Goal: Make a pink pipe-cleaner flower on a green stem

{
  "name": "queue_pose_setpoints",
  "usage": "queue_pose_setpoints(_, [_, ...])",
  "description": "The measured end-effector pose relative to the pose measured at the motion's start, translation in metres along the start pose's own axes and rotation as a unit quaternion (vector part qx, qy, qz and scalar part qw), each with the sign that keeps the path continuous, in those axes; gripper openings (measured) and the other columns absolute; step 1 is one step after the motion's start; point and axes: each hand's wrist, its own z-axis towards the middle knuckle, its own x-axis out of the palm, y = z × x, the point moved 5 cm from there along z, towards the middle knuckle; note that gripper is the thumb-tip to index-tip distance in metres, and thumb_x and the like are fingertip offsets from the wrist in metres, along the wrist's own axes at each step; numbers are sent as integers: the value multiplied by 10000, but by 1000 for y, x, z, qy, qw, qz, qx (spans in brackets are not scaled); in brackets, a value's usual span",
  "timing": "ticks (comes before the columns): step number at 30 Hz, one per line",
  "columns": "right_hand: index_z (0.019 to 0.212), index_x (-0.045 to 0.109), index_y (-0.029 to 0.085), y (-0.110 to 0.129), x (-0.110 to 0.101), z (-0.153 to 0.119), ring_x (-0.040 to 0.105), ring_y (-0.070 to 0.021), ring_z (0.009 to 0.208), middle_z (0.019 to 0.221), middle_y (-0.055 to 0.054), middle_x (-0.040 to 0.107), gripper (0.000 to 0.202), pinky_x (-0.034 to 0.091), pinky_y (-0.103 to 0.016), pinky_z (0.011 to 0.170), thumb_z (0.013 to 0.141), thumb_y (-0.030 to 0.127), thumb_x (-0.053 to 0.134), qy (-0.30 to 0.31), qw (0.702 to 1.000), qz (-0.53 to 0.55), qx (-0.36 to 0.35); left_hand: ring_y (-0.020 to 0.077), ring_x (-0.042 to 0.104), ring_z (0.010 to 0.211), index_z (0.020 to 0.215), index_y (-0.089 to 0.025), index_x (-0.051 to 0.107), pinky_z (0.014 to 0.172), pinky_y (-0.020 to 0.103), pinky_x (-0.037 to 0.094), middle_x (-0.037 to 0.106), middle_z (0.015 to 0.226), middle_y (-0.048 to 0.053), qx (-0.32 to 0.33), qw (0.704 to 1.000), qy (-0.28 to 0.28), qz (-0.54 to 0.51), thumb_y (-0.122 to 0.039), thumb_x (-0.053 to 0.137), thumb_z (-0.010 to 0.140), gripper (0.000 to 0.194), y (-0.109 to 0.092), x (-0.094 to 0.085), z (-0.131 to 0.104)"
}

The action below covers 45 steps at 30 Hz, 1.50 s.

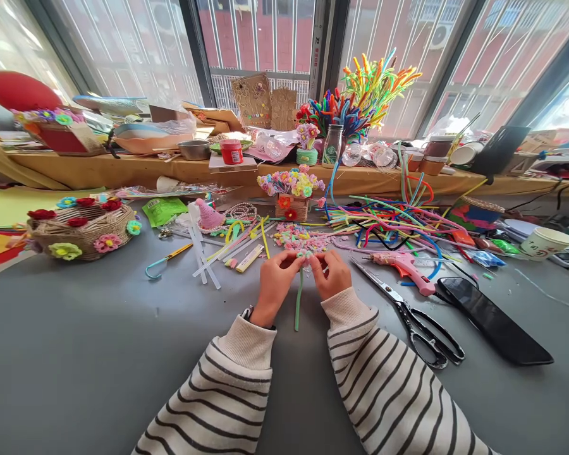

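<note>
A green pipe cleaner (298,303) hangs down between my two hands, its upper end at my fingertips. My left hand (279,278) pinches it from the left side, fingers closed. From the right, my right hand (330,273) pinches at the same spot, its fingertips nearly meeting the left ones. Something small and pale green shows between the fingertips, too small to make out. Just beyond my hands lies a pile of small pastel pieces (303,236). Behind it stands a little twine-wrapped pot (291,208) of crocheted-looking flowers.
Large scissors (408,309), a pink glue gun (405,266) and a black phone (495,322) lie to the right on the grey table (99,366). Glue sticks (203,253), a crochet hook (171,254) and a woven basket (85,234) are on the left. Many pipe cleaners (389,218) lie behind.
</note>
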Motion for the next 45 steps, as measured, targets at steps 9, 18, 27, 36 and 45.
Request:
queue_pose_setpoints(9, [681, 556, 135, -9, -3, 2, 498, -100, 499, 630, -32, 540, 151, 407, -208, 439, 682, 264, 477, -4, 997, 62, 49, 149, 567, 663, 770, -123, 579, 631, 261, 467, 607, 735, 49, -28, 992, 64, -108, -324, 556, 595, 268, 5, 8, 0])
queue_pose_setpoints(18, [748, 578, 130, -19, 4, 4, 556, -126, 584, 695, -56, 600, 168, 440, -210, 482, 676, 252, 486, 88, 988, 100, 80, 163, 576, 690, 770, -115, 604, 644, 253, 453, 631, 756, 73, -14, 996, 73, -55, -279, 543, 603, 242, 7, 8, -1])
queue_pose_setpoints(27, [659, 592, 130, 3, 0, 0, 512, -157, 600, 623, -65, 574, 207, 405, -255, 573, 737, 207, 417, 47, 991, -104, -77, 153, 576, 620, 680, -124, 613, 592, 246, 451, 631, 646, 49, -50, 995, 65, -59, -265, 551, 578, 185, 10, 7, -1])
queue_pose_setpoints(36, [714, 585, 144, -9, 5, -1, 530, -127, 544, 665, -49, 600, 156, 442, -238, 539, 700, 216, 447, 35, 999, 27, 32, 152, 573, 632, 696, -123, 605, 615, 251, 440, 630, 675, 58, -26, 997, 61, -36, -259, 537, 588, 187, 4, 7, -1])
queue_pose_setpoints(45, [716, 590, 113, -14, 5, -3, 558, -136, 554, 671, -71, 605, 177, 469, -262, 556, 648, 242, 489, 10, 987, 115, 110, 162, 570, 657, 669, -123, 603, 648, 271, 436, 626, 679, 59, -48, 996, 58, -51, -252, 568, 564, 170, 3, 8, -1])
